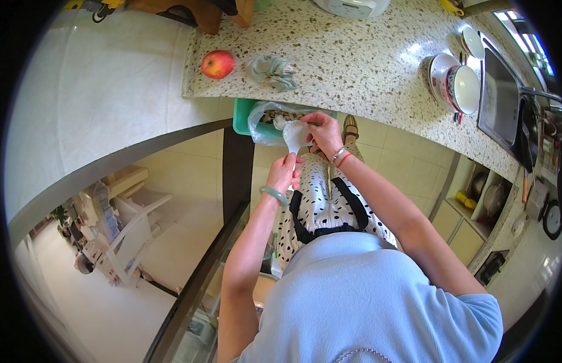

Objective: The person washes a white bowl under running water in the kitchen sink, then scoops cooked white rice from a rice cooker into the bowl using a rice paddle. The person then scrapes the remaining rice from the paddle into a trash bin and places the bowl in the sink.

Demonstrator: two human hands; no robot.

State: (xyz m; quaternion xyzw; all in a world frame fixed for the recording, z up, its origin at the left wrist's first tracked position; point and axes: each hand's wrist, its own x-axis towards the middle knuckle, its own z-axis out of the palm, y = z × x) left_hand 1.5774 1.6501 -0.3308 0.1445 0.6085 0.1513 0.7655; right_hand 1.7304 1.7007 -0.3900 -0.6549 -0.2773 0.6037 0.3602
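Note:
My left hand point(284, 175) is closed round the handle of a white rice paddle point(295, 134), its broad end pointing away from me. My right hand point(323, 130) pinches at the right edge of that broad end; whether anything small sits between its fingertips is hidden. Beneath the paddle, a green bin point(240, 117) lined with a clear plastic bag point(255, 121) holds brownish scraps. A whitish clump point(279, 123) shows at the paddle's left edge, too small to identify.
On the speckled counter point(353, 54) lie a red apple point(218, 65) and a crumpled cloth point(273, 72). Stacked bowls point(465, 89) stand at the right beside a sink point(500, 91). A white appliance point(353, 7) sits at the back. A dark door frame point(237, 163) runs along my left.

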